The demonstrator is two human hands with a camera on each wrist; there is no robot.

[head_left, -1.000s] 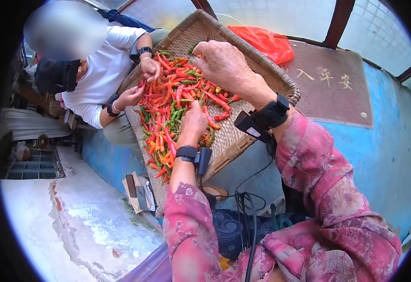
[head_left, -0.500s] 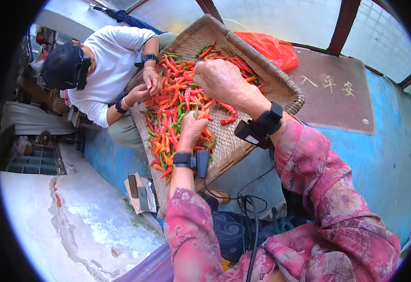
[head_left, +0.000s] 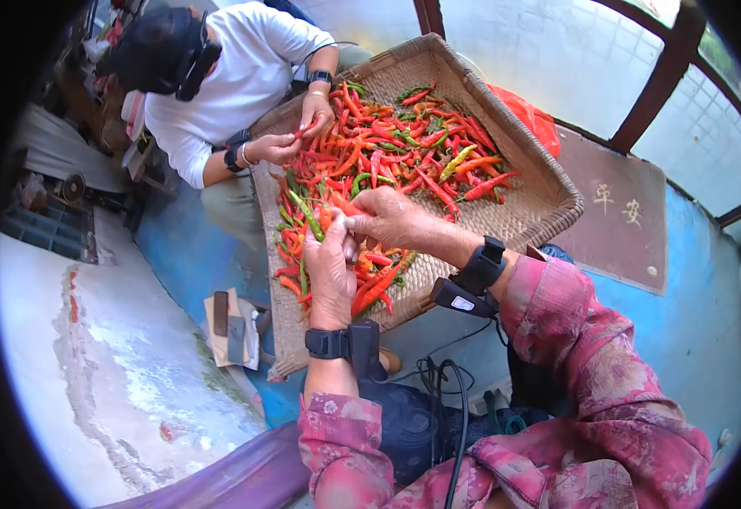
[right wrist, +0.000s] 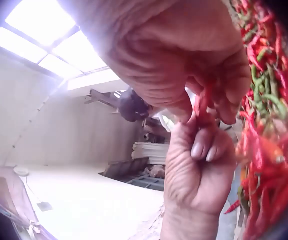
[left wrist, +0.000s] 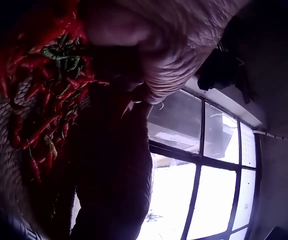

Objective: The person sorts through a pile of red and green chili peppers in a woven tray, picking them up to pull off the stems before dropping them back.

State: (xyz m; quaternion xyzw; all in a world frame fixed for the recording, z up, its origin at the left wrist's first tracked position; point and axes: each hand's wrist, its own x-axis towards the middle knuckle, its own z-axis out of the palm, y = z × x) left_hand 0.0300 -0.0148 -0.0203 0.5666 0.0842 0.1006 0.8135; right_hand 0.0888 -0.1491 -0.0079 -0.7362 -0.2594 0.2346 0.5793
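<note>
My left hand (head_left: pixel 330 276) and right hand (head_left: pixel 396 222) meet over the near part of a heap of chili peppers (head_left: pixel 387 140). Between their fingertips is a red chili pepper (right wrist: pixel 203 104). The right hand pinches it from above in the right wrist view, and the left hand, fingers curled, grips its lower end. A long green chili (head_left: pixel 306 214) overlaps the left fingertips in the head view. The heap, mostly red with some green and orange chilies, lies in a woven basket tray (head_left: pixel 548 212). In the left wrist view the held chili is largely lost in shadow.
Across the tray's left side sits another person (head_left: pixel 226 93) in a white top and dark cap, fingers at a red chili. A red plastic bag (head_left: pixel 527 119) lies behind the far rim. Black cables (head_left: pixel 459 407) hang below the tray, near my lap.
My right hand has come down and left from over the heap to meet my left hand at a red chili. The head view has shifted, showing more of the tray's far side.
</note>
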